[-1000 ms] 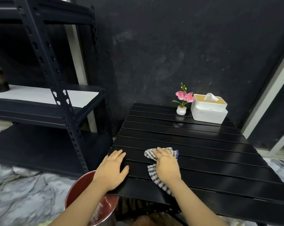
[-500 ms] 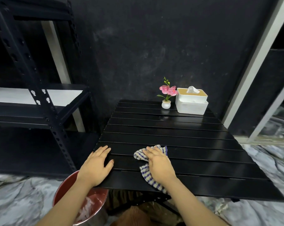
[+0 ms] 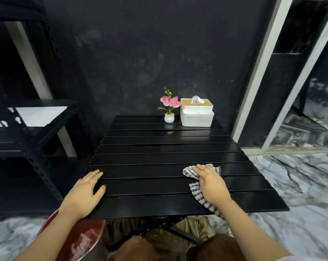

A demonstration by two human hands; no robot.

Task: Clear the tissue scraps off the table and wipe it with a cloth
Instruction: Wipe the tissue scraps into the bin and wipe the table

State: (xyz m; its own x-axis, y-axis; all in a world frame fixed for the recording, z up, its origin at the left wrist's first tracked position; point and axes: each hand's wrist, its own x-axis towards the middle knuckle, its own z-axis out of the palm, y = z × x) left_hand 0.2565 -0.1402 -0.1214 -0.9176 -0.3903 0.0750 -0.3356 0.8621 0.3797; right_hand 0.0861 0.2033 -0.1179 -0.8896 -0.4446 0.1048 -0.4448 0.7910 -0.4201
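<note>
A black slatted table (image 3: 159, 159) fills the middle of the frame, its glossy surface set against a dark wall. At the lower right of the table, the person's right hand (image 3: 210, 183) lies palm-down, fingers spread flat, on a crumpled white cloth with blue and purple checks (image 3: 197, 191); it presses the fabric onto the slats rather than closing a grip around it, and one end of the cloth hangs past the near edge of the table. At the lower left, the left hand (image 3: 86, 191) rests open and flat on the table's near left corner, holding nothing. At the far edge of the table, in the upper middle of the frame, a small white pot with pink artificial flowers (image 3: 169, 110) stands just beside a white tissue box with a tan lid (image 3: 196, 114), from which a tissue sticks up. Below the left hand, at the lower left of the frame, a round red metal bin (image 3: 78, 240) stands on the marbled floor, with pale tissue scraps (image 3: 82, 242) inside. A black metal shelf rack (image 3: 27, 129) stands at the left.
</note>
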